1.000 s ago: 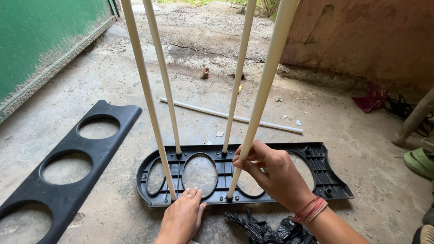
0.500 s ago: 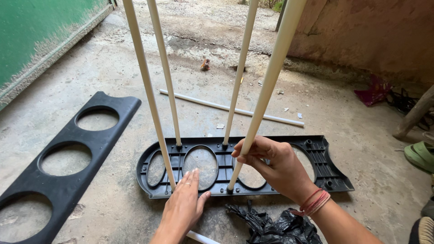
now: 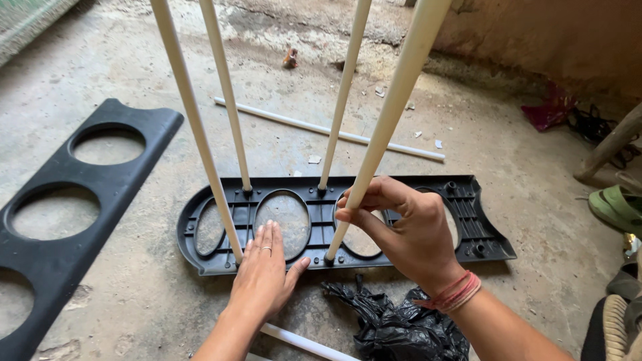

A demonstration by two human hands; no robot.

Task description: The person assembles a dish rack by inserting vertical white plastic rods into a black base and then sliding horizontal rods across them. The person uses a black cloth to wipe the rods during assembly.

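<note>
We are pressing our left hand (image 3: pixel 264 271) flat, fingers spread open, now slid onto the black plastic rack base (image 3: pixel 468 220) on the concrete floor (image 3: pixel 508 154), while our right hand (image 3: pixel 401 224) is gripping the near cream rod (image 3: pixel 388 130), seating it upright in its socket.

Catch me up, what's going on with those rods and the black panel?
A person's right hand grips a cream plastic rod standing in a black plastic panel with oval holes on the concrete floor. Their left hand lies flat on the panel's near edge. Three more cream rods stand upright in it.
</note>
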